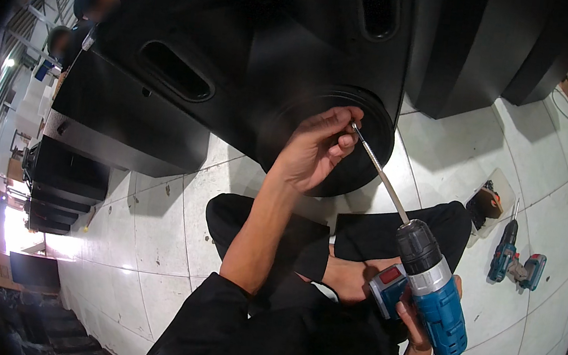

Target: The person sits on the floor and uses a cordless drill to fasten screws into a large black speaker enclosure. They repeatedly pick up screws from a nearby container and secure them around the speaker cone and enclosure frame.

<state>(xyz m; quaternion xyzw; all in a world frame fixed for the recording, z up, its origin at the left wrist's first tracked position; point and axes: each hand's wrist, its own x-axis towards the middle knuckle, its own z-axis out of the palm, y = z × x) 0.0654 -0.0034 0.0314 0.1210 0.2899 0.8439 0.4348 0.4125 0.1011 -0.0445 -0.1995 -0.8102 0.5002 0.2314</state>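
My right hand [415,325] is wrapped round the grip of a blue and black cordless drill [441,310], which points up and to the left. From its chuck runs a long thin metal bit [383,177]. Near the bit's tip, the fingers of my left hand [319,150] are pinched together; what they hold there is too small to name. Just behind that hand is a round black part [370,167] with a ringed recess, at the lower end of a large black cabinet [243,52] with slot-shaped openings.
On the tiled floor [169,248] at the right lie a second cordless drill [506,251] and a small open box [490,203] of dark pieces. More black cabinets [129,112] stand at left and upper right. Two people [92,5] are at the far upper left.
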